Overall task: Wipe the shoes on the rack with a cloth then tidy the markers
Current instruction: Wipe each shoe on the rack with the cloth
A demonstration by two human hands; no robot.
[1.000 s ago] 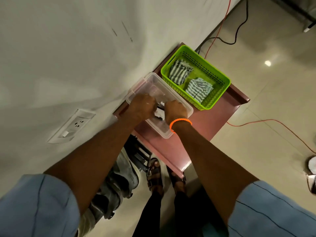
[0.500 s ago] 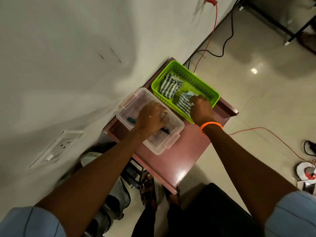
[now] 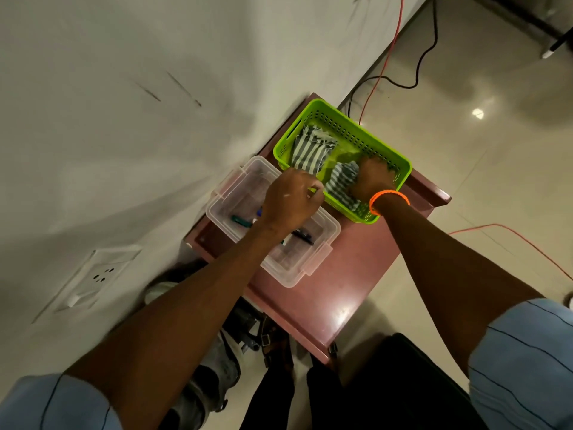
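Observation:
A green plastic basket (image 3: pixel 369 136) stands on the reddish rack top (image 3: pixel 356 259) and holds two striped cloths. My right hand (image 3: pixel 370 178), with an orange band at the wrist, reaches into the basket and grips the nearer striped cloth (image 3: pixel 339 181). The other striped cloth (image 3: pixel 310 148) lies folded at the basket's far end. Beside the basket sits a clear plastic box (image 3: pixel 248 184) with several markers (image 3: pixel 243 221) inside. My left hand (image 3: pixel 291 200) hovers with curled fingers at the near rim of the basket, above the box; whether it holds anything is unclear. Shoes (image 3: pixel 217 377) sit on the shelves below.
A wall with a socket plate (image 3: pixel 96 279) is close on the left. Orange and black cables (image 3: pixel 390 51) run along the shiny floor behind and to the right of the rack. My legs and sandalled feet (image 3: pixel 276 346) stand at the rack's front edge.
My right hand left the clear box, went into the green basket and took hold of the nearer striped cloth. My left hand moved from inside the box towards the basket rim.

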